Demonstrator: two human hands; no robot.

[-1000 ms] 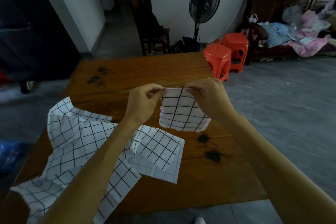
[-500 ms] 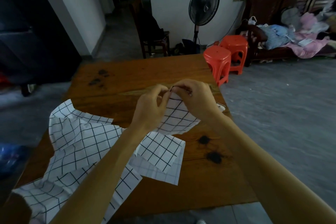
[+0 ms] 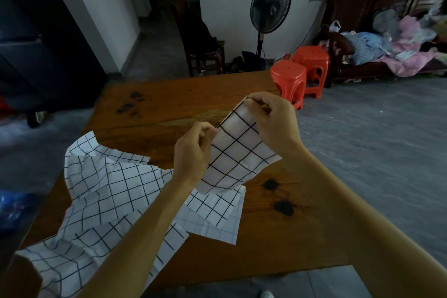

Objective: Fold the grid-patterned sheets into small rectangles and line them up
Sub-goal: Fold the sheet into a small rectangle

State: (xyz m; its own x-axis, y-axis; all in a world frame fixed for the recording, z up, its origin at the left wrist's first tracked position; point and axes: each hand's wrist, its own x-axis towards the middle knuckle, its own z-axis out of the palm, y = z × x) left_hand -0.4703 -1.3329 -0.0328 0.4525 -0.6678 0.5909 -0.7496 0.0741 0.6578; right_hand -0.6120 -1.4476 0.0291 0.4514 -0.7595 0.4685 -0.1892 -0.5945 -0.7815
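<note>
Here my left hand (image 3: 191, 150) and right hand (image 3: 271, 116) pinch the white black-gridded folded sheet (image 3: 238, 152) above the bench (image 3: 169, 97); it looks light and floppy, so I'd probably hold corners.

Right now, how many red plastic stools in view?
2. The nearer red plastic stool stands on the floor just past the wooden table's far right corner; the second red plastic stool stands behind it to the right, touching or nearly so. None look hidden.
</note>
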